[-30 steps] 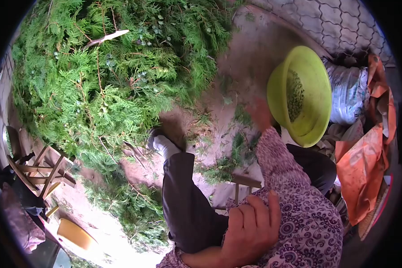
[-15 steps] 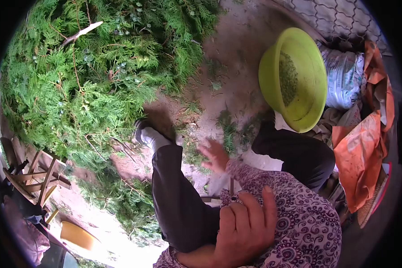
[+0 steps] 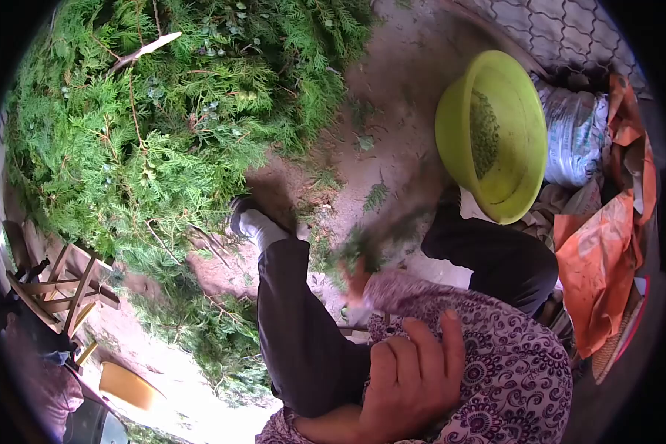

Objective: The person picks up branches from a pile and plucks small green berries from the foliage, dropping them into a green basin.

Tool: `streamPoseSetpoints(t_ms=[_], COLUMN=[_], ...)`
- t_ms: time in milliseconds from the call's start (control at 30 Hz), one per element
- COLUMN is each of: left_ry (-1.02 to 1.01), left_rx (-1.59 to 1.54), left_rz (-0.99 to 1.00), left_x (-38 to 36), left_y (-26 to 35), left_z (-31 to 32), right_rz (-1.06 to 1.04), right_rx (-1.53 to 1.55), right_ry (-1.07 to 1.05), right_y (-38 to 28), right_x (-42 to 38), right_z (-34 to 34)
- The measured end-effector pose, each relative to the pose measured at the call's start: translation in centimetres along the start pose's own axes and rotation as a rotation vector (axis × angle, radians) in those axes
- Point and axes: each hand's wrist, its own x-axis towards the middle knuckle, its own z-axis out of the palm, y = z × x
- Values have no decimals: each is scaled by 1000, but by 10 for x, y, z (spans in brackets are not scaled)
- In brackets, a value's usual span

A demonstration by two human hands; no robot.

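A leafy green sprig (image 3: 362, 248), blurred by motion, is at the fingers of my right hand (image 3: 355, 280), which looks closed on its lower end. The fingertips are partly smeared. My left hand (image 3: 414, 374) lies over my patterned sleeve (image 3: 488, 333), its back up, the fingers slightly bent and apart, holding nothing. Beyond my right knee a yellow-green basin (image 3: 522, 133) stands tilted, with small green pieces (image 3: 484, 133) inside. A large heap of green conifer branches (image 3: 163, 133) fills the upper left.
My outstretched leg (image 3: 292, 318) reaches the heap's edge. Another small sprig (image 3: 376, 197) lies on the ground. On the right are a stuffed sack (image 3: 573, 133) and orange sacking (image 3: 596, 266). Wooden furniture (image 3: 70, 292) and an orange-yellow basin (image 3: 129, 385) stand lower left.
My right hand has moved slightly down and closed from spread fingers, with blurred greenery now beside it. My left hand keeps its place on the sleeve. The view has shifted slightly.
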Motion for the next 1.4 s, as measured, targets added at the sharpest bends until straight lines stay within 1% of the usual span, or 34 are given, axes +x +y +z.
streamPoseSetpoints(t_ms=[67, 100, 167, 200, 233, 267, 300, 333, 367, 400, 467, 500, 567, 600, 633, 667, 700, 733, 767, 800, 833, 867, 900, 1033, 1067, 1100, 1133, 1167, 1200, 1233, 1267, 1300, 1333, 1400], left_ry=[0, 4, -3, -5, 1, 4, 29, 54, 56, 47, 44, 50, 78, 73, 64, 74, 101, 127, 134, 122, 110, 120, 134, 184, 194, 199, 203, 212, 211, 207, 209, 217, 225, 207], left_rx=[9, 15, 9, -4, -12, -10, 8, 26, 26, 20, 24, -1, 8, 7, -2, 11, 13, 12, 20, 30, 42, 54, 35, 36, 44, 30, 15, 24, 34, 42, 48, 36, 26, 37], left_rz=[-6, -15, -27, -24, -19, -18, -15, -19, -27, -27, -23, -48, -70, -84, -99, -99, -85, -71, -69, -57, -46, -49, -53, -78, -82, -78, -73, -74, -77, -81, -82, -81, -78, -73], left_x=[0, 0, -1, -1, -1, -3, -5, -6, -6, -6, -5, -4, -2, -2, -2, -2, -2, -2, -3, -5, -6, -7, -8, -10, -11, -11, -11, -11, -11, -12, -12, -12, -12, -12], left_y=[-2, -2, -2, -3, -3, -4, -4, -4, -4, -3, -1, 1, 1, 1, 1, 0, -1, -1, -1, 0, 0, 0, 0, 5, 4, 4, 3, 2, 2, 1, 1, 2, 1, 1], left_z=[-1, -1, -1, -3, -3, -3, -1, 1, 1, 0, -1, -1, 0, 1, 1, 2, 4, 5, 5, 5, 5, 6, 7, 13, 12, 11, 10, 10, 11, 11, 11, 11, 11, 9], right_rz=[-352, -548, -827, -850, -779, -556, -493, -641, -598, -590, -582, -592, -523, -530, -551, -546, -646, -668, -860, -909, -962, -1127, -1137, -959, -908, -845, -680, -665, -616, -653, -808, -983, -993, -814], right_rx=[56, 114, 271, 317, 332, 255, 246, 200, 150, 170, 84, 85, -53, -133, -157, -156, 63, 29, -88, -176, -300, 126, 118, -30, 286, 188, 133, 287, 306, 408, 414, 309, 265, 156], right_ry=[-135, -197, -295, -345, -354, -345, -184, 129, 271, 483, 630, 640, 650, 620, 738, 609, 527, 496, 513, 276, 93, 82, 86, -260, -60, 100, 204, 331, 382, 511, 789, 1093, 1145, 1201], right_y=[-21, -29, -27, -21, -19, -27, -17, 2, 3, -2, -21, -26, -42, -44, -48, -46, -39, -21, -6, -9, -6, -3, -5, -12, -19, -22, -42, -48, -70, -93, -116, -141, -167, -216], right_x=[1, -3, 23, 27, 32, 7, 17, 40, 52, 64, 84, 88, 98, 98, 90, 81, 81, 91, 81, 32, 15, -12, -6, 36, 51, 77, 76, 93, 91, 77, 75, 74, 65, 37], right_z=[34, 37, 31, 31, 9, -57, -59, -54, -75, -93, -130, -131, -138, -132, -114, -97, -65, -4, 28, 7, 17, 10, 8, -11, -35, -58, -111, -144, -192, -235, -265, -296, -327, -379])
